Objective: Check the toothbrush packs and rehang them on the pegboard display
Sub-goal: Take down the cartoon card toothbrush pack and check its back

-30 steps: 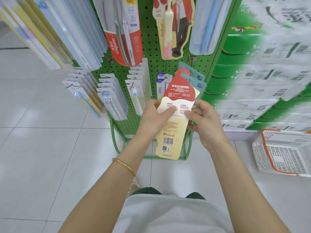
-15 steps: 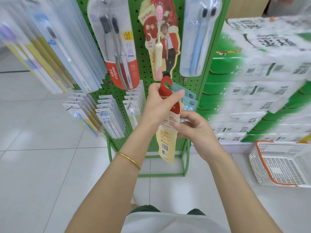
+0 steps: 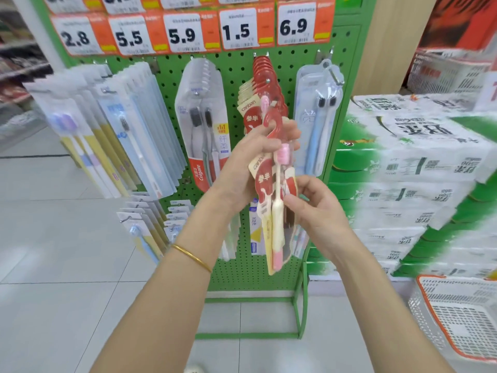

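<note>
Left hand (image 3: 251,162) and right hand (image 3: 316,211), both grips clamped on a canban toothbrush pack (image 3: 265,181), seemingly finish checking; next its hanger (image 3: 272,121) must catch the pegboard peg (image 3: 267,80).

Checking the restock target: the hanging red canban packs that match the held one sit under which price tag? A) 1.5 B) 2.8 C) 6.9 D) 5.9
A: the hanging red canban packs are on the peg directly below the 1.5 price tag, and the held pack shows the same red-and-cream card.
</note>
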A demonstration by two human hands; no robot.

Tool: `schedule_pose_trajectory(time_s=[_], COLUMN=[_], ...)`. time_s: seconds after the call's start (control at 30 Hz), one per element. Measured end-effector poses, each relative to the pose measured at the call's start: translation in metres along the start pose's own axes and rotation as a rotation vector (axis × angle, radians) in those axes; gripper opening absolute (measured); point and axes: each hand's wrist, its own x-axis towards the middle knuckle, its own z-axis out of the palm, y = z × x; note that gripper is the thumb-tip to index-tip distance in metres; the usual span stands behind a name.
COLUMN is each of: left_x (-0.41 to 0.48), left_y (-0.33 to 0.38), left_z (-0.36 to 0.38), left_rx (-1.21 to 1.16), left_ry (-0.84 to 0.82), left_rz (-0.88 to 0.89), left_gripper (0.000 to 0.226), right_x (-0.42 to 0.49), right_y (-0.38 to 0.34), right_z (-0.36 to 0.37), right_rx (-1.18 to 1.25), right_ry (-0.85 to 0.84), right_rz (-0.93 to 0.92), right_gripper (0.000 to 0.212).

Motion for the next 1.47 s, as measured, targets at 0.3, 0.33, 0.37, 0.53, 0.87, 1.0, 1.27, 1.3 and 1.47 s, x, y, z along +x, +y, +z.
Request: schedule_pose_trajectory(time_s=[0.3, 0.33, 0.37, 0.53, 0.87, 1.0, 1.27, 1.3, 1.47], left_x=[0.010, 0.011, 0.012, 0.017, 0.024, 0.027, 0.021, 0.020, 0.018], left_y=[0.010, 0.009, 0.009, 0.002, -0.008, -0.011, -0.011, -0.011, -0.011], left_z=[-0.011, -0.011, -0.010, -0.012, -0.023, -0.024, -0.017, -0.016, -0.009], left_rx=[0.239, 0.267, 0.292, 0.369, 0.518, 0.569, 0.668, 0.675, 0.707], left_ry=[0.290, 0.309, 0.324, 0.395, 0.559, 0.566, 0.581, 0.583, 0.590], left_rz=[0.070, 0.079, 0.088, 0.125, 0.083, 0.091, 0.099, 0.097, 0.108], left_gripper=[0.024, 0.033, 0.039, 0.022, 0.015, 0.014, 0.032, 0.035, 0.045], right_x=[0.042, 0.045, 0.049, 0.061, 0.069, 0.090, 0.131, 0.133, 0.139], right_y=[-0.028, -0.028, -0.027, -0.023, -0.028, -0.063, -0.082, -0.082, -0.086], right_z=[0.011, 0.013, 0.015, 0.023, 0.029, 0.031, 0.024, 0.024, 0.027], right_rx=[-0.103, -0.112, -0.126, -0.229, -0.697, -0.910, -1.004, -0.995, -0.922], right_ry=[0.307, 0.327, 0.347, 0.408, 0.448, 0.470, 0.401, 0.399, 0.358], right_rz=[-0.174, -0.177, -0.182, -0.198, -0.396, -0.522, -0.381, -0.375, -0.343], right_gripper=[0.014, 0.014, 0.013, 0.016, 0.024, 0.030, 0.031, 0.031, 0.027])
